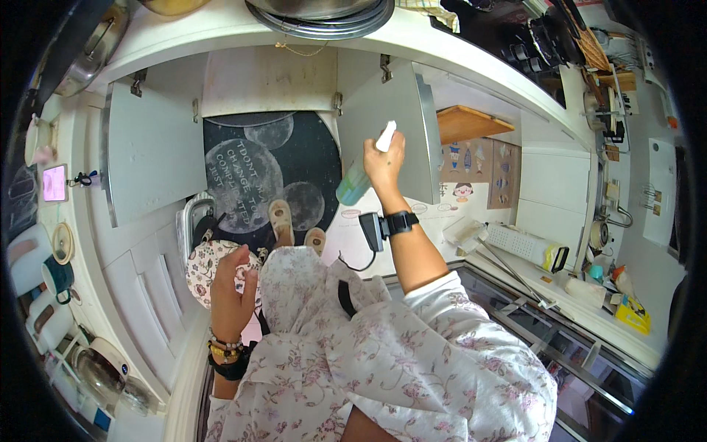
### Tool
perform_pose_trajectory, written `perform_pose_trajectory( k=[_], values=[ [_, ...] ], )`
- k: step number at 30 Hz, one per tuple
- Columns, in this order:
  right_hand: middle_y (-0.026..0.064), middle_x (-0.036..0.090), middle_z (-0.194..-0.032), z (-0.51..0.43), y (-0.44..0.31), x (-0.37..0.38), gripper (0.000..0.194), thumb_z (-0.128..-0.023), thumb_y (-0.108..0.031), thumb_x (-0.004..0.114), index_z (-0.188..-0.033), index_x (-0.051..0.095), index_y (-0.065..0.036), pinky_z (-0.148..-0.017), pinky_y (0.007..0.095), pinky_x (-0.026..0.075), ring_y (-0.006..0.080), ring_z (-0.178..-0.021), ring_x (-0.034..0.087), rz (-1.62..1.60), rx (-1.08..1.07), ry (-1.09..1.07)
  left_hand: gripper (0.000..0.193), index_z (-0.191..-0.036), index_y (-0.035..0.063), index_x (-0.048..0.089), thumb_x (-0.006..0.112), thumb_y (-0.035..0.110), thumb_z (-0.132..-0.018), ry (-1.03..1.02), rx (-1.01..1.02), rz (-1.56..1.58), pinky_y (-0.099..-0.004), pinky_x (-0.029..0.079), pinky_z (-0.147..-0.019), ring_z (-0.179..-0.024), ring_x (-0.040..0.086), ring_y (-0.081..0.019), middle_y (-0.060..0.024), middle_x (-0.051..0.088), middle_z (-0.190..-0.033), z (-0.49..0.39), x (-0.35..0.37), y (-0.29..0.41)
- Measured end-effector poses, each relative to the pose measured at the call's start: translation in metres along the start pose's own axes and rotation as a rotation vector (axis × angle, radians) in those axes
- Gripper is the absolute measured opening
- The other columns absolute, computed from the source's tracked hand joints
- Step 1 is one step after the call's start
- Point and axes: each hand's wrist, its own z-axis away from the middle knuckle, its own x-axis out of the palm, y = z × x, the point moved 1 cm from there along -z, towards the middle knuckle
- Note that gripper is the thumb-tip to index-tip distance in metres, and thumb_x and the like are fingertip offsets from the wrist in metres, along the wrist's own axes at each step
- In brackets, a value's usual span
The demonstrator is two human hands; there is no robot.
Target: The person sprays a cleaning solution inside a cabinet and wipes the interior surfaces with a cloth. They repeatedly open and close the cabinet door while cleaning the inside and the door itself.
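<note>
My right hand [382, 163] is wrapped around the neck of a spray bottle. The spray bottle [353, 185] has a white trigger head and a translucent blue-green body tilted down to the left. Behind it stands the right cabinet door [381, 105], swung open. My left hand [229, 284] hangs lower left with thumb and fingers apart and nothing visible in it. Under that hand lies a round floral-covered seat [203, 268]; I cannot tell whether they touch. The left cabinet door [160, 149] is swung open as well.
A dark moon-print mat [306, 154] bearing writing lies on the floor by my slippered feet [280, 218]. Stacked metal pans [320, 22] rest on the counter above. A wooden board [472, 124] leans at right. Mugs and jugs line the left counter [91, 265].
</note>
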Motion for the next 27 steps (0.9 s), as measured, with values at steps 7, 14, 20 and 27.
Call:
perform_pose_trajectory(
  k=[7,14,20,27],
  values=[
    [0.0243,0.056,-0.097,-0.067,-0.013,0.014,0.038,-0.072,-0.019,0.067,-0.097,0.050,0.004,-0.082,0.0487,0.045,0.0429,-0.093,0.056,0.043,0.137,0.062,0.032,-0.120,-0.0003,0.053,0.058,0.010,-0.090,-0.067,0.078,0.050,-0.0384,0.049,-0.082,-0.097,0.062,-0.0319,-0.0186,0.060,-0.106,-0.008,0.025,-0.005],
    [0.0237,0.055,-0.093,-0.075,-0.011,0.024,0.033,-0.071,-0.015,0.067,-0.092,0.049,0.003,-0.078,0.0500,0.045,0.0430,-0.086,0.056,-0.013,-0.050,0.101,0.031,-0.120,0.0002,0.053,0.055,0.013,-0.092,-0.149,0.051,0.040,-0.0394,0.048,-0.082,-0.098,0.061,-0.0326,-0.0186,0.060,-0.107,-0.022,0.026,-0.018],
    [0.0239,0.054,-0.089,-0.076,-0.011,0.031,0.029,-0.070,-0.011,0.064,-0.091,0.049,0.003,-0.073,0.0494,0.045,0.0431,-0.080,0.055,-0.033,-0.083,0.185,0.031,-0.120,0.0003,0.053,0.054,0.014,-0.093,-0.162,0.018,0.035,-0.0399,0.048,-0.082,-0.098,0.060,-0.0333,-0.0185,0.060,-0.108,-0.034,0.018,-0.029],
    [0.0238,0.055,-0.088,-0.057,-0.002,0.035,0.029,-0.071,-0.012,0.065,-0.091,0.050,0.002,-0.073,0.0492,0.046,0.0433,-0.081,0.056,-0.049,-0.076,-0.003,0.031,-0.119,0.0002,0.054,0.055,0.013,-0.092,-0.203,0.036,0.044,-0.0401,0.048,-0.081,-0.096,0.060,-0.0336,-0.0187,0.061,-0.106,-0.047,0.016,-0.035]
  ],
)
